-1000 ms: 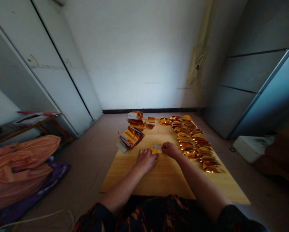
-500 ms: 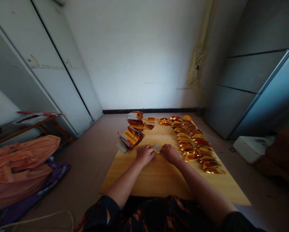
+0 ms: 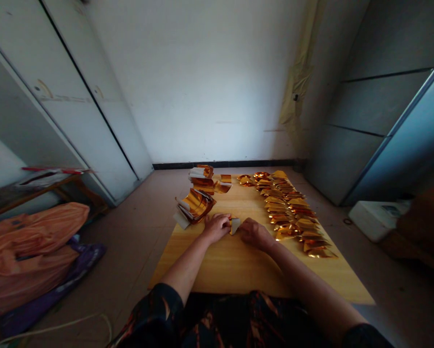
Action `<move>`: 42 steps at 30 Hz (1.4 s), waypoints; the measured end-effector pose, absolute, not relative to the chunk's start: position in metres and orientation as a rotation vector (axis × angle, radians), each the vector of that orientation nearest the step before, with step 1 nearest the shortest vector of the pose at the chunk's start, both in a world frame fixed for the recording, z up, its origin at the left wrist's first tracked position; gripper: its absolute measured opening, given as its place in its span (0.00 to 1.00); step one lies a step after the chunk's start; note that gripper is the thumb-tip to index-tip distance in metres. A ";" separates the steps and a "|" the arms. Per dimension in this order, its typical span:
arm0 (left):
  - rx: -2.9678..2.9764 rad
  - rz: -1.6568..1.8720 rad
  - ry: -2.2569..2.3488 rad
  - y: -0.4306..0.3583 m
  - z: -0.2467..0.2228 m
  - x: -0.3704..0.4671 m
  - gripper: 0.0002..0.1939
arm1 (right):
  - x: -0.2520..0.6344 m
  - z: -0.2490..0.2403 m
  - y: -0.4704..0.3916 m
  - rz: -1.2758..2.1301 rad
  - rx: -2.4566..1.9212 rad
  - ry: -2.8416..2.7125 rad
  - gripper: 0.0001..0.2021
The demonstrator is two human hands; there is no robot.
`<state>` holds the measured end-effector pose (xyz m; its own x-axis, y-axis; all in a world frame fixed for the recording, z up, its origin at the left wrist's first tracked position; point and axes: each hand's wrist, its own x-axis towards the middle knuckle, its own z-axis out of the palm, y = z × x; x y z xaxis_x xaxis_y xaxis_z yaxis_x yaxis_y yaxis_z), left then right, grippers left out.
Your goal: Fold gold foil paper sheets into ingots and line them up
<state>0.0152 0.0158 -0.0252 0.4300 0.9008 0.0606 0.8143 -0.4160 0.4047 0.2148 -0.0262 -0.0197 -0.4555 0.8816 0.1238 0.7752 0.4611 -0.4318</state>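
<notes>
A small gold and grey foil paper [image 3: 234, 225] lies between my hands on the wooden board [image 3: 238, 270]. My left hand [image 3: 217, 227] has its fingers closed on the paper's left edge. At the paper's right side, my right hand [image 3: 255, 233] is closed with the fingers curled; whether it pinches a corner is too small to tell. Beyond my left hand sits a stack of curled gold sheets [image 3: 197, 205], with more sheets [image 3: 203, 186] behind it. Folded gold pieces [image 3: 276, 205] stand in rows on the board's right side.
Orange bags [image 3: 38, 241] and a purple bag [image 3: 50, 295] lie on the floor at the left, below a small table [image 3: 60, 186]. Cabinets [image 3: 82, 96] stand at the left, and a white box [image 3: 371, 220] is on the floor at the right.
The paper between my hands has turned and now shows a narrower, more upright shape. My left hand has shifted slightly left and up, and my right hand slightly left. The whole view has moved a little.
</notes>
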 end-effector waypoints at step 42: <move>2.373 0.402 1.482 0.015 -0.026 0.014 0.05 | 0.218 -0.042 0.010 0.552 -1.133 -2.326 0.10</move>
<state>0.0137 0.0149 -0.0261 0.4244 0.9027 0.0702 0.8146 -0.4145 0.4056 0.2184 0.0099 -0.0420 -0.5351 0.8068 0.2506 0.6082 0.5738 -0.5485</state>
